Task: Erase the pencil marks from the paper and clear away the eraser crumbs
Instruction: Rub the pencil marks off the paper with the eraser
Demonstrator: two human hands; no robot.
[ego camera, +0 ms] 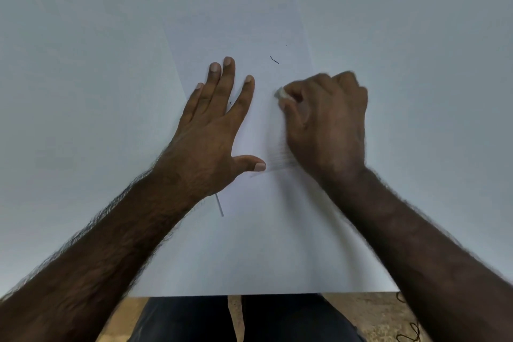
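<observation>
Left hand [213, 130] flat, fingers spread, pressing paper [266, 244]; right hand [327, 125] pinching eraser [279, 93] against sheet, blurred.

- a left hand [213, 130] presses flat, fingers spread, on a white sheet of paper [266, 244] on a pale table [83, 64].
- the right hand [327, 125], blurred, pinches a small eraser [279, 93] against the sheet.
- a dark crumb [274, 60] lies farther up.
</observation>
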